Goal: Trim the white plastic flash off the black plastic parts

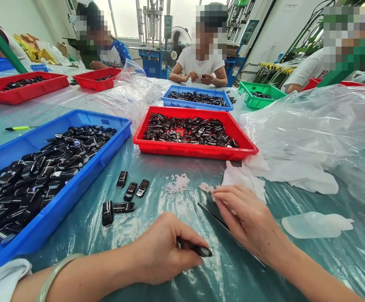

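Note:
My left hand (166,251) is closed around a small glossy black plastic piece (203,251), whose rounded end with a grey oval sticks out past the fingers. My right hand (248,218) has its fingertips pressed together beside small whitish pads (206,187) and a crumpled white cloth (243,178). What the fingertips pinch, if anything, is hidden. Thin metal tweezers (209,212) lie beneath the right hand, partly covered by it. Several matching black pieces (130,191) lie on the table left of centre. A pile of tiny white scraps (178,183) lies between them and the pads.
A blue tray (107,157) of black pieces stands at left, a red tray (195,153) of them ahead. A translucent bottle (316,225) lies at right, near plastic sheeting (320,130). More trays and seated people are across the plastic-covered table (107,247).

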Demonstrator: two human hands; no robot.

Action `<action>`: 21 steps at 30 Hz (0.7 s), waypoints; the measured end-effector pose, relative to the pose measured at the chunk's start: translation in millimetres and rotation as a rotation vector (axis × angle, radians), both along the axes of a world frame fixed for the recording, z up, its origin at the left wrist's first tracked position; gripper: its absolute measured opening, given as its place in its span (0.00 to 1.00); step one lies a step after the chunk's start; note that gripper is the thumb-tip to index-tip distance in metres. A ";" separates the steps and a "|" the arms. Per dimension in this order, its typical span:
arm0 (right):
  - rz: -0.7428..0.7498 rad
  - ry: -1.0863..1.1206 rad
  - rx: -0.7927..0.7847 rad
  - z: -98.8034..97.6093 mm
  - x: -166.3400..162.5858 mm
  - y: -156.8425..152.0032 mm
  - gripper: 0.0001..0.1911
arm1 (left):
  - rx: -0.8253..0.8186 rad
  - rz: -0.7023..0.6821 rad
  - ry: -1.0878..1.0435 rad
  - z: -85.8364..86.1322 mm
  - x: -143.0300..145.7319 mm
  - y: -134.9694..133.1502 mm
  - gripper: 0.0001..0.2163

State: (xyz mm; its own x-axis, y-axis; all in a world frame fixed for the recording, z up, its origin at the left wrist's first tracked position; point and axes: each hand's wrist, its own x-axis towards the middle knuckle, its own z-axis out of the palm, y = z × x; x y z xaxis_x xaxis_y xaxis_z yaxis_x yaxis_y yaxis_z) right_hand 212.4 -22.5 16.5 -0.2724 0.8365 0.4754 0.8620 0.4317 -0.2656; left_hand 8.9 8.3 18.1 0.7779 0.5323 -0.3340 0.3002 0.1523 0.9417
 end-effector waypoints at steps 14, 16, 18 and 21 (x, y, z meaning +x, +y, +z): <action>0.087 0.585 -0.440 21.3 -15.1 -30.2 0.08 | 0.000 -0.019 -0.051 -4.6 -0.9 0.1 0.07; 0.092 0.598 -0.464 20.5 -17.7 -31.4 0.10 | -0.004 -0.042 -0.066 -3.8 -1.0 0.1 0.06; 0.045 0.612 -0.455 17.6 -20.3 -33.0 0.10 | 0.003 -0.052 -0.069 -3.6 -1.1 0.1 0.06; 0.077 0.541 -0.393 14.3 -24.2 -35.8 0.06 | 0.047 -0.048 -0.058 -3.7 -1.5 0.3 0.06</action>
